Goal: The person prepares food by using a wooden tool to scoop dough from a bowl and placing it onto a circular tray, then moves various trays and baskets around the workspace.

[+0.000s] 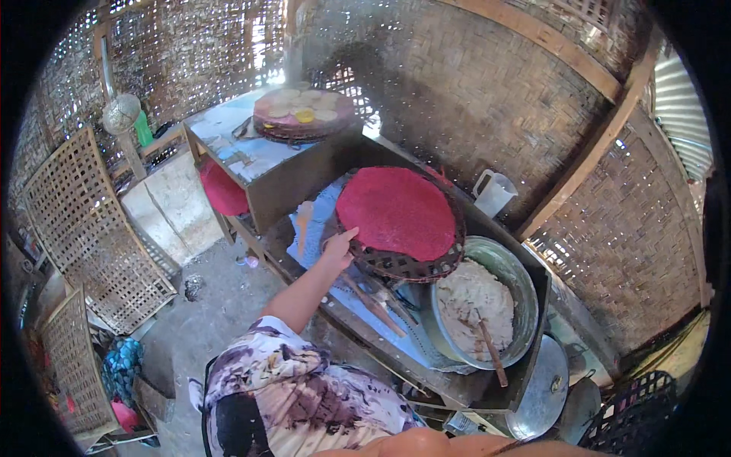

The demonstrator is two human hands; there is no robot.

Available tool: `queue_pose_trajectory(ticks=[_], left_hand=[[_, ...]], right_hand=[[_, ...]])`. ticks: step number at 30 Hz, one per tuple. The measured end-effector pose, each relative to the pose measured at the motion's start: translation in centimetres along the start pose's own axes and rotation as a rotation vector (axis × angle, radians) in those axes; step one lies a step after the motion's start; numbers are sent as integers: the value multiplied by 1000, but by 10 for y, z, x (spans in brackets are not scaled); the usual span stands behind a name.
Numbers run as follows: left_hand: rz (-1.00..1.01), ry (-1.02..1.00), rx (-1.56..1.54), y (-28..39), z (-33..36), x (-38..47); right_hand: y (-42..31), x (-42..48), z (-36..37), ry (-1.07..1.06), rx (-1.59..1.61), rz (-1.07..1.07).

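Observation:
My left hand (341,249) grips the rim of a round woven tray (394,265), its thumb on top and its other fingers mostly hidden. A pinkish-red round sheet of cloth (397,211) covers most of the tray. Beside and partly under the tray is a large metal basin (528,308) with pale, thick dough (474,305) in it. A wooden-handled utensil (492,351) is stuck in the dough, and its handle crosses the basin's rim. My right hand is out of view; only bare skin of an arm shows at the bottom edge.
Wooden sticks (374,305) and a wooden spatula (304,220) lie on the blue covering. A raised table (223,131) bears stacked round trays with pale discs (302,108). A plastic jug (495,194) stands by the wall. A metal lid (542,388) leans at lower right; woven panels (97,228) stand left.

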State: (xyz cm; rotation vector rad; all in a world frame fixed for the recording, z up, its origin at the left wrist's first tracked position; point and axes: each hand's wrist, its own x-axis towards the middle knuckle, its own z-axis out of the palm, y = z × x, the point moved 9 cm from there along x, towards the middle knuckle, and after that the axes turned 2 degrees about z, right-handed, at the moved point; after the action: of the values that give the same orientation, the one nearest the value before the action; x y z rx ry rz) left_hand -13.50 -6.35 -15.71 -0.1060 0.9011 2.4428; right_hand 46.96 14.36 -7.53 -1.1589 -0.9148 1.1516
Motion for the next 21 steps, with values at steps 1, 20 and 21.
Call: queue_pose_trajectory(ticks=[1, 20, 21], left_hand=[[21, 9, -37, 4, -3, -1], [482, 305, 96, 265, -244, -254], [535, 282, 71, 276, -266, -272]], right_hand=[[-1, -8, 6, -9, 7, 2], [-33, -122, -110, -64, 264, 49], [-35, -125, -118, -68, 278, 47]])
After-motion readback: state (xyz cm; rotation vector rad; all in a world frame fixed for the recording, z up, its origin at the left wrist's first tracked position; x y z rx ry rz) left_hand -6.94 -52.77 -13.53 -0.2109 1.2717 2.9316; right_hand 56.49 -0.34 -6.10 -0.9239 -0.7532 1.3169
